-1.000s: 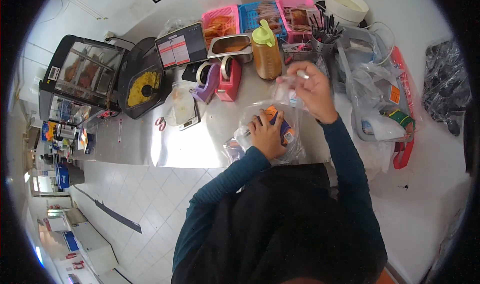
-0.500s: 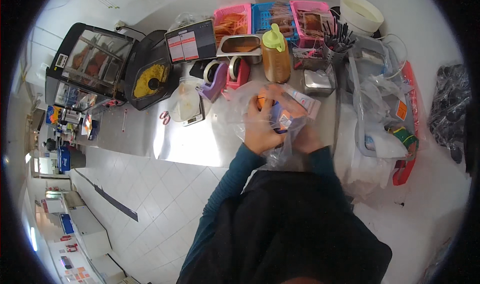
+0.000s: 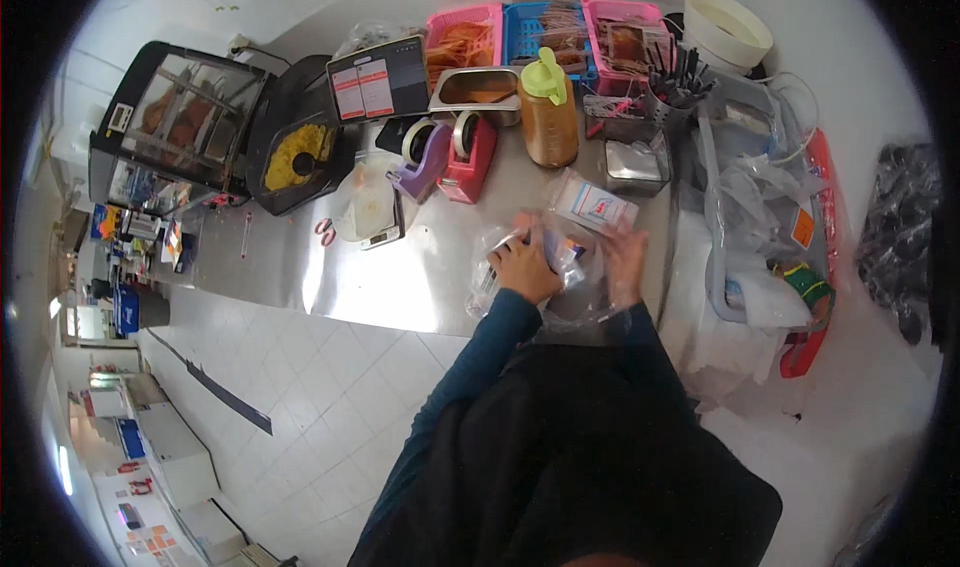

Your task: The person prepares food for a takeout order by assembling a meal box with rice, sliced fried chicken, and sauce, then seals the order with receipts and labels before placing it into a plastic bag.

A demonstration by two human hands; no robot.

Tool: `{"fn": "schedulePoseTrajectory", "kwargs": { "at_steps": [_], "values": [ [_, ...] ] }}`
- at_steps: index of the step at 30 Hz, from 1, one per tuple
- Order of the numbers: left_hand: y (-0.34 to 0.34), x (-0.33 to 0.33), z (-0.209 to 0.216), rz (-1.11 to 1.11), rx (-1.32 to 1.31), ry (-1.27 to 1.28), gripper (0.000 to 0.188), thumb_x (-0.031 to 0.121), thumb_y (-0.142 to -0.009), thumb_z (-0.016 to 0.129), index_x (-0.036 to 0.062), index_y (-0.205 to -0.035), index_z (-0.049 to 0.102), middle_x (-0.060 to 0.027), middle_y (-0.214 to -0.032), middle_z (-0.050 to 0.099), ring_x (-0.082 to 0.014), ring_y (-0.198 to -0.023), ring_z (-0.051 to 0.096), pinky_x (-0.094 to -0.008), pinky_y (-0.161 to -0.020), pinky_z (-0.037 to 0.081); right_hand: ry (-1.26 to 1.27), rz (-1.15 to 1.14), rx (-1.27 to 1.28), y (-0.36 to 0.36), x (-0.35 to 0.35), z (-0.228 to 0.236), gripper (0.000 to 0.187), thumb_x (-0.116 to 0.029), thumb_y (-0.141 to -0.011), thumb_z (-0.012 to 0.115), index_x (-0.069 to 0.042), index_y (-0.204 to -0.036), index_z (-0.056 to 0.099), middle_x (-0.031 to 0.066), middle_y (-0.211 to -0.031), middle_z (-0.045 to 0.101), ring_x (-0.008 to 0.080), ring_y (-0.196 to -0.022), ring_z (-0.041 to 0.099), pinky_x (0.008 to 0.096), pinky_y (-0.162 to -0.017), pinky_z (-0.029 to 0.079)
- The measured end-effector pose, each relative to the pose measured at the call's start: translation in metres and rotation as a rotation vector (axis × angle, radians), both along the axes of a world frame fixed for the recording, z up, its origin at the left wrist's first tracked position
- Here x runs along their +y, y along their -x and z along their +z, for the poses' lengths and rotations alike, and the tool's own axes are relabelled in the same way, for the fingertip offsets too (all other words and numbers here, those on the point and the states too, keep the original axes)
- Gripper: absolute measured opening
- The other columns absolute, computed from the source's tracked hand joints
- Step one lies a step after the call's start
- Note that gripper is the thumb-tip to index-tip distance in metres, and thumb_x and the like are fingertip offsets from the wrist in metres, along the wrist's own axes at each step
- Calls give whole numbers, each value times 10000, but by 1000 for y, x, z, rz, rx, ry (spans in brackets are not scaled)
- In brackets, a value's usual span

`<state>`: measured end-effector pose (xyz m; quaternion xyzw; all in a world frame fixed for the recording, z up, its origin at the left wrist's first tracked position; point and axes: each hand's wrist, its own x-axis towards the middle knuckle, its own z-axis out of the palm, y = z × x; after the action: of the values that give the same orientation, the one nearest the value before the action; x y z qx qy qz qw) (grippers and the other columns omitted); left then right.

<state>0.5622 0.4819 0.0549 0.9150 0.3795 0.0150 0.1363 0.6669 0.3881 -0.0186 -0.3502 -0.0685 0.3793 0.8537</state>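
Low over the near edge of the steel counter, my left hand is closed on a crumpled clear plastic bag. Through the film shows part of a blue and orange package; its kind is hard to make out. My right hand is at the bag's right side, smeared by motion, so its grip does not show. Just beyond the bag lies a white packet with blue and red print.
Behind stand a sauce bottle with a green lid, a red tape dispenser, a purple tape dispenser and a lidded metal tin. A grey bin of plastic bags is at right; scissors lie left.
The bag and the package in it have come down nearer to me, and the bag looks flatter. My right hand has come out from behind it to its right side, uncovering the white packet.
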Motion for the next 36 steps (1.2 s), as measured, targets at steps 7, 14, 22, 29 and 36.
{"fn": "schedulePoseTrajectory", "kwargs": {
  "at_steps": [7, 14, 22, 29, 36],
  "values": [
    [-12, -3, -27, 88, 85, 39, 880, 403, -552, 679, 207, -1302, 263, -213, -1151, 422, -407, -1061, 410, -520, -918, 250, 555, -80, -1196, -18, -3, 53, 327, -256, -816, 490, 4, -1013, 466, 59, -830, 507, 182, -790, 518, 291, -716, 414],
    [5, -14, -8, -51, -252, 338, 679, 324, -639, 651, 172, -1235, 362, -218, -1208, 367, -396, -1085, 395, -451, -900, 319, 184, 448, -506, -46, 19, 196, 95, -114, -805, 488, -36, -751, 495, -12, -543, 438, 73, -511, 452, 222, -480, 353],
    [-9, -19, -49, -102, -227, -78, 672, 263, -662, 597, 67, -1250, 335, -198, -1225, 370, -396, -1132, 340, -486, -938, 264, 202, 683, -1180, 16, 37, 197, 210, -70, -825, 430, -16, -1025, 462, 94, -768, 528, 123, -673, 505, 246, -625, 400],
    [-4, -18, -75, 13, -438, 149, 641, 271, -699, 546, 26, -1251, 332, -175, -1278, 325, -417, -1177, 279, -536, -949, 227, 126, 727, -700, 2, 8, 216, 243, -113, -835, 450, -16, -1058, 463, 68, -862, 533, 112, -778, 514, 251, -693, 404],
    [2, -8, -9, -72, -237, 285, 808, 544, -746, 468, 17, -1302, 213, -304, -1280, 230, -488, -1180, 217, -473, -972, 239, 75, 649, -764, -25, 35, 173, 289, -106, -837, 467, -24, -1114, 457, 70, -906, 527, 109, -776, 541, 234, -680, 433]
  ]
}}
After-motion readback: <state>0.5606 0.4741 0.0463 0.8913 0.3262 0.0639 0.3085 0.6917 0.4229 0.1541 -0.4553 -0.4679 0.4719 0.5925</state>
